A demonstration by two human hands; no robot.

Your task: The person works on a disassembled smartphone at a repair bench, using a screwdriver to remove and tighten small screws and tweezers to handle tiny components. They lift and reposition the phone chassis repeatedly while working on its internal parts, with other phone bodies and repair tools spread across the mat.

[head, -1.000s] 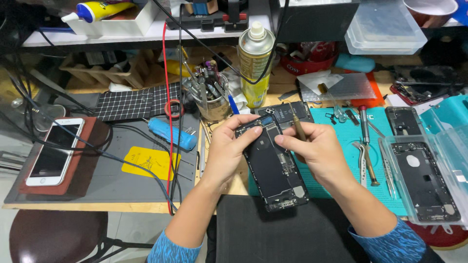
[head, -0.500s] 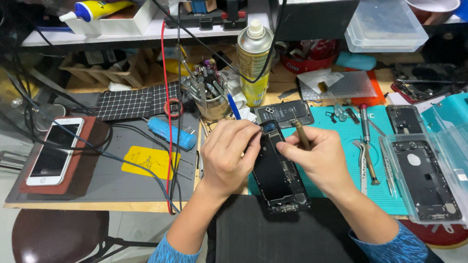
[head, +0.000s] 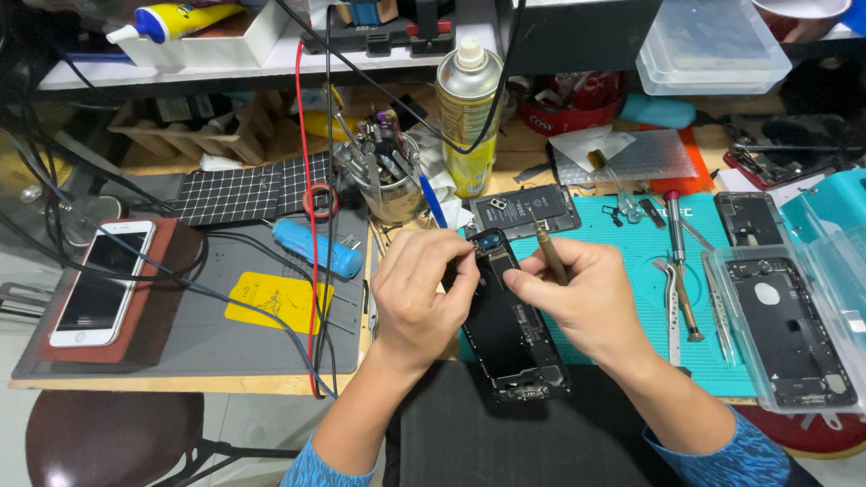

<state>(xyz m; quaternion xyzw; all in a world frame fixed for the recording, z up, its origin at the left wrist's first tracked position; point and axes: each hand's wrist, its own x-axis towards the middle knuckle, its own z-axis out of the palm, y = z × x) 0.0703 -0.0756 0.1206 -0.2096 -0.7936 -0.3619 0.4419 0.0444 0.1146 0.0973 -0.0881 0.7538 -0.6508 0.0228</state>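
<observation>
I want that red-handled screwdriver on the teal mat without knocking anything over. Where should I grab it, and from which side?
Pinch the red-handled screwdriver at mid-shaft, coming straight down from above. It lies flat, running away from the person, with tweezers close on its left and a clear tray to its right, so a sideways reach looks cramped.

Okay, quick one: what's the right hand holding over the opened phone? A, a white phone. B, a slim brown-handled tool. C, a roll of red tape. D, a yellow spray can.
B: the right hand grips a slim brown-handled tool above the opened phone, which the left hand steadies.
</observation>
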